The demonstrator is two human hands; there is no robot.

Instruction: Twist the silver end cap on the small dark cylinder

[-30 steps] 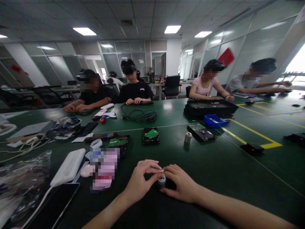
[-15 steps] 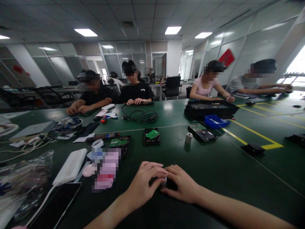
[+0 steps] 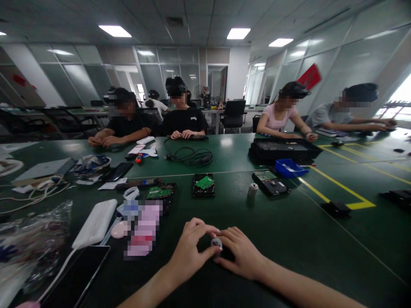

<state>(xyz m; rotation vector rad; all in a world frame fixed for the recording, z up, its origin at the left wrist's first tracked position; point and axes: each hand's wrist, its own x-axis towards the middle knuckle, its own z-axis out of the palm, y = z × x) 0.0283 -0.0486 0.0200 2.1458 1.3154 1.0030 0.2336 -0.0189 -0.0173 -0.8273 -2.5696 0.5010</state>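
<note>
My left hand [image 3: 189,252] and my right hand [image 3: 242,254] meet at the near middle of the green table [image 3: 289,231]. Between their fingertips sits a small silver metal cylinder [image 3: 216,244], pinched by fingers of both hands. A dark flat object under my right hand is mostly hidden. A second small silver cylinder [image 3: 252,190] stands upright farther out, apart from my hands.
Opened hard drives [image 3: 203,185] with green circuit boards lie beyond my hands, another [image 3: 270,181] near a blue bin [image 3: 290,168]. A white pouch [image 3: 95,223], a dark tablet [image 3: 73,280] and plastic bags are at left. Several people work across the table; black cables [image 3: 189,156] lie there.
My fingers have shifted around the small cylinder, which shows between them again after being covered half a second ago. The view has tilted slightly.
</note>
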